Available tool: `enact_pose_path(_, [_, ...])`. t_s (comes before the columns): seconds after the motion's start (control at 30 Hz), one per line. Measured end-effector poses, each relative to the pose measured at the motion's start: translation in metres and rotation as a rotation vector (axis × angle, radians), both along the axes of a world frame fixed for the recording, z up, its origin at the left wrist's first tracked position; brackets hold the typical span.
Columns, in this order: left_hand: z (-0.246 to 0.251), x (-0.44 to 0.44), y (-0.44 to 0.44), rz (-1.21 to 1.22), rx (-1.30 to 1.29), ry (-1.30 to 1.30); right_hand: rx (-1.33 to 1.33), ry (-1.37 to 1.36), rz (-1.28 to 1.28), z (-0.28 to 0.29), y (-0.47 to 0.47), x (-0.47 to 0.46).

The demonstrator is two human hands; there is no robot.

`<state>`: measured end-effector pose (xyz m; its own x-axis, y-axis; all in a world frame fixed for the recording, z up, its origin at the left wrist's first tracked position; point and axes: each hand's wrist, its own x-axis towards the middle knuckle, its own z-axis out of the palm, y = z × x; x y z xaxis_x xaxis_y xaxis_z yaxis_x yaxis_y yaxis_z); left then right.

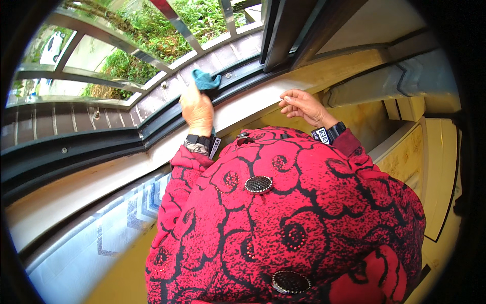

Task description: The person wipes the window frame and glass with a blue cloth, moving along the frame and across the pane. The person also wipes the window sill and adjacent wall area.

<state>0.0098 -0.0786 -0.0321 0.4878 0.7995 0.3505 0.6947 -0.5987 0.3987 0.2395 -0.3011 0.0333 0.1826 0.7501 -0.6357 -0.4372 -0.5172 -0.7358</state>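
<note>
My left hand (197, 110) reaches over the window sill and is closed on a teal cloth (205, 79). The cloth lies against the dark metal window track (243, 78), bunched beyond my fingers. Part of the left hand's fingers is hidden behind the hand itself. My right hand (302, 105) hovers near the inner edge of the white sill (250, 100), with fingers loosely curled and apart and nothing in them. Both wrists carry black straps with printed tags.
A sliding window frame (284, 34) stands upright beyond my right hand. Outside the track runs a tiled ledge (224, 55) with metal bars (114, 41) above it. Curtain fabric (125, 216) hangs at lower left, and a yellowish cabinet (406, 167) stands at right.
</note>
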Motion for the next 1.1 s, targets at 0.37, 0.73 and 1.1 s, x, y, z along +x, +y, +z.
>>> enact_pose_path(0.37, [0.012, 0.032, -0.010, -0.189, 0.101, -0.042, 0.025, -0.030, -0.108, -0.004, -0.013, 0.009])
enact_pose_path(0.73, [0.028, 0.094, -0.020, -0.418, 0.269, 0.031, 0.004, -0.054, -0.124, -0.003, -0.019, 0.009])
enact_pose_path(1.1, [0.037, 0.087, -0.010, -0.503, 0.122, 0.082, -0.005, -0.079, -0.132, -0.005, -0.020, 0.010])
